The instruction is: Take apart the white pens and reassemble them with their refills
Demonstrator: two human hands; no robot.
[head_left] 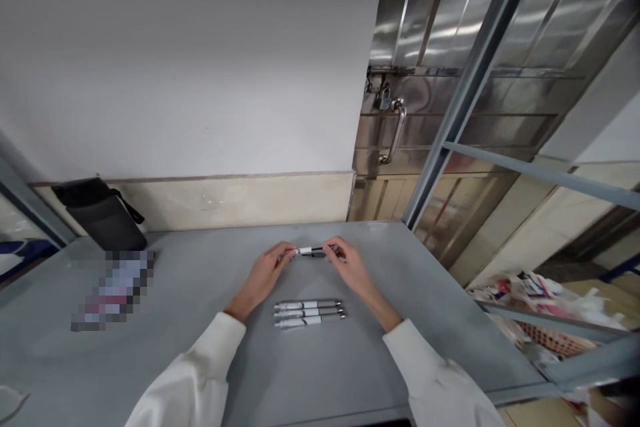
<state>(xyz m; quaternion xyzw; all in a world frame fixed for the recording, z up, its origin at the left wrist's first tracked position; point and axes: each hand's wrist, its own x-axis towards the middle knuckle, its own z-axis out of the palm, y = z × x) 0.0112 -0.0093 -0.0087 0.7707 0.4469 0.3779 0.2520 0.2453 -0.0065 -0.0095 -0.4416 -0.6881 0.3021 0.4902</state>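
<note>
A grey bench is filling the lower half of the view, running up to a white wall with a pale skirting strip along its foot. To the right a shiny metal door with a curved handle and a padlock is standing behind a slanting metal frame. A black pouch is leaning against the wall at the bench's far left corner. Two white sleeves are reaching in from the near edge. The left hand is pinching one end of a white-and-black pen, and the right hand is pinching the other end, so the pen is lying level between the two sets of fingertips, just above the bench. Nearer the person, between the wrists, three white pens are lying side by side on the bench, touching one another
</note>
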